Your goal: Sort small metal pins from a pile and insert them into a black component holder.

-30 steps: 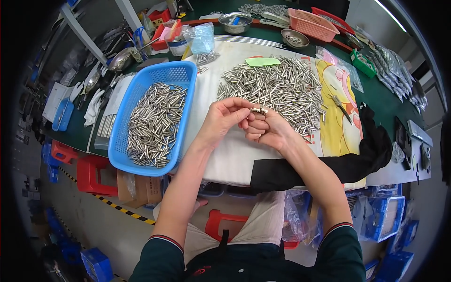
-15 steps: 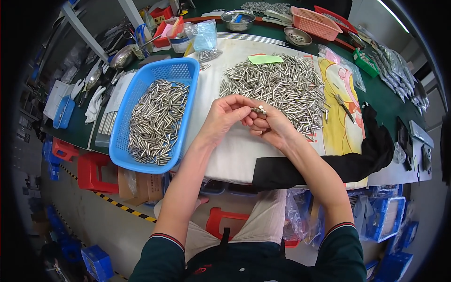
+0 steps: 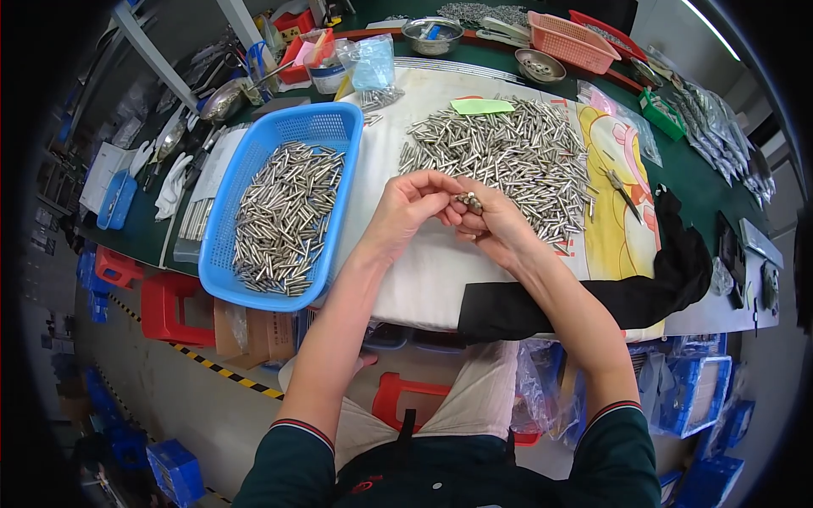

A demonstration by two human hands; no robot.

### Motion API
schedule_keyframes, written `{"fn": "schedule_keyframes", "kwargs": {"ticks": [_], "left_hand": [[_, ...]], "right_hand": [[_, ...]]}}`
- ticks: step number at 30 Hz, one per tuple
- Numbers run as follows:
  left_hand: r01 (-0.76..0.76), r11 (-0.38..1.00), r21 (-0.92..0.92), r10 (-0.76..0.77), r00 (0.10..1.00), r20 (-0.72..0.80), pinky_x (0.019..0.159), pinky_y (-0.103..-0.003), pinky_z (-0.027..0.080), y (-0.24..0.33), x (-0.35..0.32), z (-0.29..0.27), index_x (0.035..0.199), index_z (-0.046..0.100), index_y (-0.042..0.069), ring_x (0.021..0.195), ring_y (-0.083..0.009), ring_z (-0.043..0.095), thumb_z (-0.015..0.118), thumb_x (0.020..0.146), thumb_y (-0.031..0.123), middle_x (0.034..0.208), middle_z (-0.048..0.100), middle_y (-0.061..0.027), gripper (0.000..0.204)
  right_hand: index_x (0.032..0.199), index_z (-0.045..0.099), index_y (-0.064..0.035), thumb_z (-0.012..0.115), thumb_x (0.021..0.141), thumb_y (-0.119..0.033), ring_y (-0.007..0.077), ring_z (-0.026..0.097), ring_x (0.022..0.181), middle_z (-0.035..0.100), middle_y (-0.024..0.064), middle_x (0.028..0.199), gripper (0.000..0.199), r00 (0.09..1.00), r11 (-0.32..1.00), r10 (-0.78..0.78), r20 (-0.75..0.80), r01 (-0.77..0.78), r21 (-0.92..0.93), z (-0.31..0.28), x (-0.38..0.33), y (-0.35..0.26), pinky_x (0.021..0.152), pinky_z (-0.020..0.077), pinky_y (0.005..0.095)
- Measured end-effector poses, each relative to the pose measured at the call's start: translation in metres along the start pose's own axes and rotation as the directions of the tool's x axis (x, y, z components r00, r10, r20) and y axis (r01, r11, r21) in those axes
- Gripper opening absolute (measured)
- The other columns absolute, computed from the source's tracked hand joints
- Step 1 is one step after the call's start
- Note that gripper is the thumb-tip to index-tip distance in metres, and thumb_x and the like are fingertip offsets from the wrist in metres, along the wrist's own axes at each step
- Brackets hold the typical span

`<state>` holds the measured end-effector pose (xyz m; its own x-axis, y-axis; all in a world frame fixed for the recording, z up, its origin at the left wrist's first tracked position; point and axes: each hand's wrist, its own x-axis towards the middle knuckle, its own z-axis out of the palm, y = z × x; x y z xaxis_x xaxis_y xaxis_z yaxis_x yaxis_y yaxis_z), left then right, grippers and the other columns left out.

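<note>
My two hands meet over the white cloth, just on the near side of a heap of short silvery metal pins (image 3: 495, 144). Several metal pins (image 3: 468, 201) are bunched in the fingers of my right hand (image 3: 495, 227), their round ends showing. My left hand (image 3: 409, 210) has thumb and fingers pinched together against the left side of that bunch; what lies between its fingertips is hidden. To the left stands a blue perforated basket (image 3: 212, 245) holding many more loose metal pins (image 3: 288, 220). A green paper slip (image 3: 481, 107) lies on the heap's far edge.
A black sleeve-like cloth (image 3: 584, 306) lies beneath my right forearm along the near edge. Pliers (image 3: 625, 196) rest on the yellow printed cloth at right. Farther back are a steel bowl (image 3: 432, 35), a small metal dish (image 3: 540, 66) and a pink basket (image 3: 572, 42).
Both hands stay in nearly the same place. The pins in my right fingers have shifted slightly, and the fingers of both hands have moved a little.
</note>
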<state>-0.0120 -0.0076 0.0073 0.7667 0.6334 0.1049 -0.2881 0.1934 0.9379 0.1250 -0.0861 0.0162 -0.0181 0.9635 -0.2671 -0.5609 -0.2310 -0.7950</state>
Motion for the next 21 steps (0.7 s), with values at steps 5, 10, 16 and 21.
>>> {"fn": "schedule_keyframes", "kwargs": {"ticks": [5, 10, 16, 21], "left_hand": [[-0.007, 1.0, 0.009, 0.009, 0.981, -0.196, 0.063, -0.022, 0.047, -0.004, 0.006, -0.006, 0.095, 0.06, -0.001, 0.066, -0.0099, 0.058, 0.05, 0.082, -0.001, 0.079, 0.062, -0.0051, 0.016], [-0.112, 0.991, 0.077, 0.127, 0.967, -0.222, 0.071, -0.023, 0.045, -0.011, 0.0, -0.006, 0.096, 0.058, 0.004, 0.079, -0.0063, 0.056, 0.054, 0.086, 0.016, 0.086, 0.058, -0.0011, 0.017], [-0.17, 0.982, 0.081, 0.182, 0.965, -0.188, 0.07, -0.025, 0.046, -0.023, 0.005, -0.017, 0.105, 0.053, 0.002, 0.076, -0.0119, 0.055, 0.046, 0.091, 0.025, 0.088, 0.057, -0.0062, 0.028], [0.047, 0.973, 0.225, 0.026, 0.95, -0.311, 0.051, -0.02, 0.035, 0.002, 0.001, -0.007, 0.085, 0.06, 0.011, 0.067, -0.0037, 0.055, 0.052, 0.086, 0.022, 0.076, 0.062, 0.0007, 0.013]], "right_hand": [[0.059, 0.05, -0.0047, 0.045, 0.093, -0.026, 0.0042, 0.03, 0.047, 0.039, -0.0059, 0.052, 0.041, 0.836, 0.713, -0.539, -0.098, 0.392, -0.581, 0.008, 0.005, 0.001, 0.044, 0.025, 0.0235], [0.065, 0.058, 0.0018, 0.048, 0.091, -0.021, 0.0135, 0.044, 0.041, 0.043, 0.009, 0.044, 0.037, 0.629, 0.303, -0.741, 0.235, 0.625, -0.72, 0.066, 0.024, -0.003, 0.043, 0.0345, 0.03], [0.064, 0.061, -0.0007, 0.044, 0.088, -0.047, 0.038, 0.058, 0.06, 0.057, 0.0197, 0.058, 0.055, 0.693, -0.055, -0.598, 0.402, 0.465, -0.883, 0.129, 0.064, -0.016, 0.058, 0.0452, 0.0452], [0.071, 0.063, -0.0004, 0.045, 0.088, -0.045, 0.0322, 0.057, 0.056, 0.058, 0.0159, 0.058, 0.05, 0.66, 0.081, -0.694, 0.288, 0.469, -0.88, 0.085, 0.065, -0.045, 0.056, 0.045, 0.04]]}}
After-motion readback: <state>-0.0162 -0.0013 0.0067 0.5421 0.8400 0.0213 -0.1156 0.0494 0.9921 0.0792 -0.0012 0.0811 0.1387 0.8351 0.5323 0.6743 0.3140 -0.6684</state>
